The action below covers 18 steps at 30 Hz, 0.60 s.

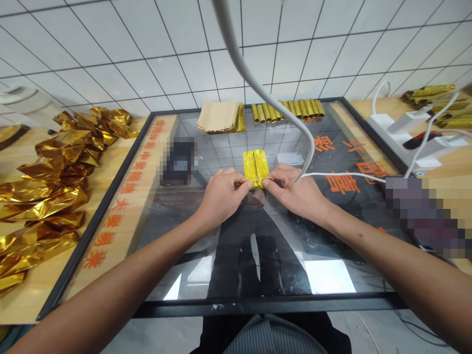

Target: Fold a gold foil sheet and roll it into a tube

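Observation:
A small sheet of gold foil paper [255,164] lies on the glass tabletop, its near edge turned up in a narrow fold. My left hand [226,192] pinches the left end of that fold between thumb and finger. At the right end, my right hand [291,189] has the same kind of pinch. Behind the sheet, rolled gold tubes [291,110] lie side by side in a row. Left of them sits a stack of brown-backed sheets [217,117] with gold showing at its right edge.
Crumpled gold foil pieces [47,172] cover the wooden surface on the left. A dark blurred object [179,162] lies left of my hands. A white cable [243,64] hangs in front of the tabletop. Power strips [400,135] and a pixelated dark device [424,211] are at the right.

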Available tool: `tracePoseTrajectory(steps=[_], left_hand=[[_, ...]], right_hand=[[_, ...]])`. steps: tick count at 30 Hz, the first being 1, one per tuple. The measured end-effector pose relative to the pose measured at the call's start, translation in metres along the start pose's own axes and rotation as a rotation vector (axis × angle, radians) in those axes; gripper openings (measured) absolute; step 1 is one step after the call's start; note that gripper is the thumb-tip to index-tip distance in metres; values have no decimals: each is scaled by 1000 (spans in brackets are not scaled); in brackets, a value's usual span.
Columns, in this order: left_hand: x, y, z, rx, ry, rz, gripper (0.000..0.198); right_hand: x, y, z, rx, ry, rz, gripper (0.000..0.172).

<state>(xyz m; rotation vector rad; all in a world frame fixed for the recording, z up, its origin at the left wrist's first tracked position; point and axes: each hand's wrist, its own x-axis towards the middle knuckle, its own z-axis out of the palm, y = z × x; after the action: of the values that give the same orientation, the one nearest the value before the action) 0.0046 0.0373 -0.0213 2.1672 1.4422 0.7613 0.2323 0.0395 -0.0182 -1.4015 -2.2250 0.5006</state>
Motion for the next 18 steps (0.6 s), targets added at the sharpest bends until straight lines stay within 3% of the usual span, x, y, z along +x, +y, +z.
tracePoseTrajectory(steps=[12, 18], left_hand=[[8, 1, 1, 105, -28, -93, 36], [2, 5, -3, 80, -6, -98, 27]], right_hand=[[1, -2, 9, -128, 85, 108, 22], [3, -3, 7, -140, 90, 109, 21]])
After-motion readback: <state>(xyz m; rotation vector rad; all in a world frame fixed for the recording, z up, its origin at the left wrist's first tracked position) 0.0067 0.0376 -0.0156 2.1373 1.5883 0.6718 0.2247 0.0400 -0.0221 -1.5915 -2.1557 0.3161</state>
